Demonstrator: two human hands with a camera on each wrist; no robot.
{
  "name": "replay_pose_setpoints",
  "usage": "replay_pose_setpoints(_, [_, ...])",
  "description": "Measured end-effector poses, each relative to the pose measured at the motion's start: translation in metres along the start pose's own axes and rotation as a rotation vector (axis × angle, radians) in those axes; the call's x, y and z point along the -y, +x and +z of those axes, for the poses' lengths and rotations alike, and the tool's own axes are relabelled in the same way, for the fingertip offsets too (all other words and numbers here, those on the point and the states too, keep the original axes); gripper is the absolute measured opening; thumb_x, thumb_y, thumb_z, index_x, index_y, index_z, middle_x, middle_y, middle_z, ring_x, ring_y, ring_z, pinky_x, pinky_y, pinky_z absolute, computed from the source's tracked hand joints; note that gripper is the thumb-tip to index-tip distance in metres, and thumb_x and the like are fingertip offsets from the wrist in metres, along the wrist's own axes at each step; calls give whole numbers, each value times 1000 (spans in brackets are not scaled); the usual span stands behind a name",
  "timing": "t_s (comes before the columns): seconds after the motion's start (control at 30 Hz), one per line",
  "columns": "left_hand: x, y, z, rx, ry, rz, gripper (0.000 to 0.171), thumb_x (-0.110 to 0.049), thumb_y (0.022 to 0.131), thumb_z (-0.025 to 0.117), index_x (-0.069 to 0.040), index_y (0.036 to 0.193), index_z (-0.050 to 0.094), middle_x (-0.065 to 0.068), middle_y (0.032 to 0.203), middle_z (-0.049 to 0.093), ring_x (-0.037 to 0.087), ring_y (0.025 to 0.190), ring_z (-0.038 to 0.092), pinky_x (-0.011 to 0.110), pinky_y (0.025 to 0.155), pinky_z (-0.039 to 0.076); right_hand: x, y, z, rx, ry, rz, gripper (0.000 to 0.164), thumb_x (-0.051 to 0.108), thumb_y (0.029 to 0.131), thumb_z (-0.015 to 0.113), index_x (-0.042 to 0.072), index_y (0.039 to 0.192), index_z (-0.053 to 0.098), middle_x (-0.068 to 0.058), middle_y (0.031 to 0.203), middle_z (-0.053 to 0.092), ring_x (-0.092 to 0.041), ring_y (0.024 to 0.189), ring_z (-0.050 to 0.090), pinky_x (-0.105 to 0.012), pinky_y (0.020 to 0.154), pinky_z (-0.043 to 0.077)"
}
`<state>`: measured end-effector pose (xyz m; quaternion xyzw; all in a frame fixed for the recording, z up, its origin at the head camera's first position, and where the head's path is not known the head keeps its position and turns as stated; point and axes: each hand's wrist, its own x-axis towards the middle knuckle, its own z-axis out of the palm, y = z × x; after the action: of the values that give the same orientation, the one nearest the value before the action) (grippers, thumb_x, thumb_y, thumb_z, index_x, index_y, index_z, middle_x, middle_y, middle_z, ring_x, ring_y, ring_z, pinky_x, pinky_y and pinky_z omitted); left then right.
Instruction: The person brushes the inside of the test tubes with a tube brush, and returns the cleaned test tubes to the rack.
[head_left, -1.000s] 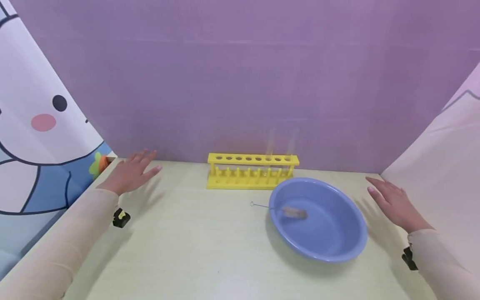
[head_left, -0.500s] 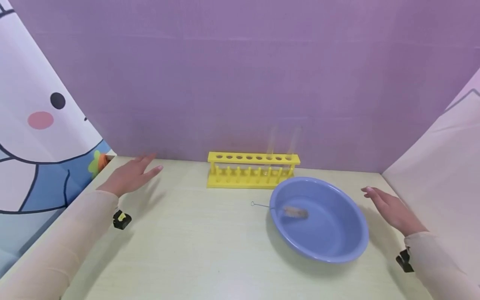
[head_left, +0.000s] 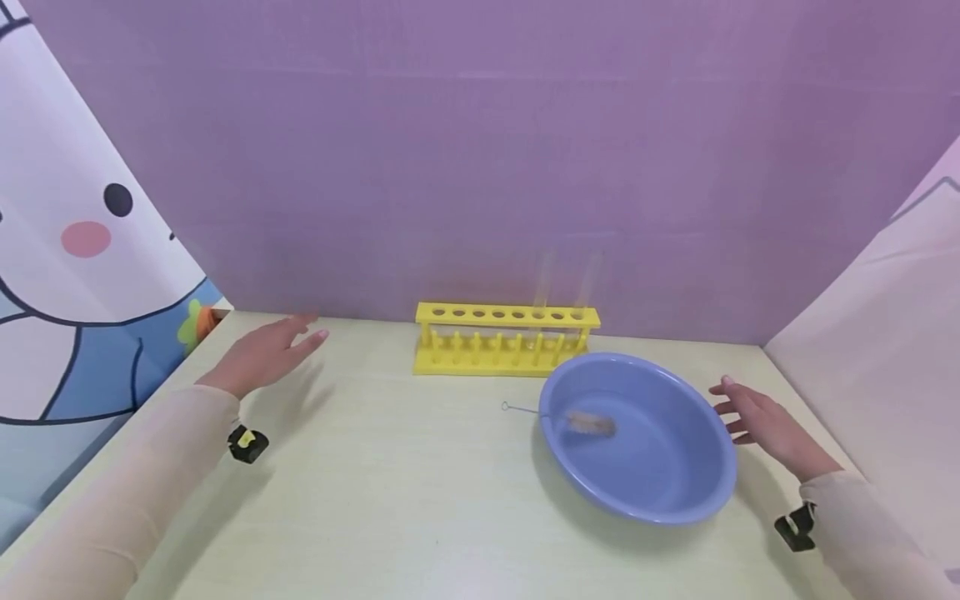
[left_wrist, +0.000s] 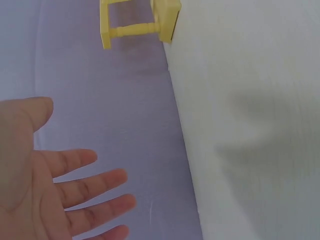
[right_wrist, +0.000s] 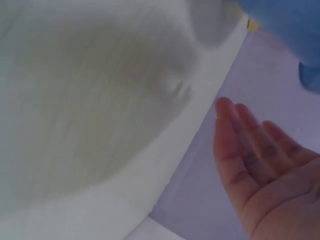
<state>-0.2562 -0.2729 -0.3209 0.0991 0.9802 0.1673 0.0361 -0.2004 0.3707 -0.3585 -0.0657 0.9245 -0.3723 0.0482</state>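
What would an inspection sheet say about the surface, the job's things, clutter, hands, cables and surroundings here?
Surface: pale table.
Job's things: yellow rack with two clear tubes toward its right end; brush in the blue basin, its wire handle over the rim.
Clutter: nothing seen.
Hands: left hand left of the rack, open, holding nothing; right hand beside the basin, holding nothing.
Cables: nothing seen.
Surroundings: purple backdrop behind, cartoon sheet left, pale sheet right.

Blue basin (head_left: 660,462) beside right hand (head_left: 772,429)
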Motion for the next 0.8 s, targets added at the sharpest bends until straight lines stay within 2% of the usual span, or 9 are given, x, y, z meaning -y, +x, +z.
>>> replay_pose_setpoints(0.13, [-1, -3, 4, -2, -41, -1, 80, -64, 93, 28, -3, 145, 29, 25, 133, 49, 46, 123, 42, 64, 100, 28, 5, -1, 4, 36, 92, 47, 66, 43, 103, 19, -15, 127, 39, -24, 101, 64, -23, 79, 68, -34, 67, 55])
replay_pose_setpoints(0.23, [0, -4, 7, -9, -63, -2, 78, -63, 94, 29, -2, 143, 32, 25, 130, 51, 45, 120, 46, 63, 98, 32, 9, -3, 7, 53, 147, 46, 62, 42, 103, 21, -14, 118, 45, -16, 91, 66, -21, 73, 68, -35, 65, 55])
replay_pose_setpoints(0.37, [-2, -5, 11, -22, -95, 5, 75, -61, 94, 32, -3, 140, 36, 25, 126, 54, 41, 114, 52, 60, 95, 37, 13, -5, 9, 67, 192, 39, 57, 40, 103, 24, -11, 108, 49, -13, 84, 66, -23, 68, 68, -37, 61, 55])
replay_pose_setpoints(0.6, [-10, -6, 15, -26, -119, 30, 66, -55, 95, 40, -3, 136, 42, 22, 121, 58, 38, 106, 57, 55, 88, 44, 14, -9, 8, 119, 226, 31, 62, 39, 103, 25, -16, 124, 42, -15, 96, 64, -19, 80, 68, -37, 68, 55])
replay_pose_setpoints(0.67, [-11, -6, 15, -28, -130, 36, 64, -53, 96, 41, -3, 135, 43, 22, 120, 58, 37, 106, 58, 54, 88, 44, 12, -9, 9, 137, 255, 42, 61, 38, 103, 25, -17, 124, 41, -13, 95, 64, -18, 79, 68, -38, 69, 55])
replay_pose_setpoints(0.8, [-12, -6, 18, -28, -156, 39, 63, -53, 96, 40, -4, 135, 44, 23, 121, 58, 38, 108, 57, 54, 88, 44, 8, -9, 8, 190, 325, 11, 55, 32, 104, 26, -18, 119, 44, -5, 87, 65, -16, 73, 67, -37, 64, 55])
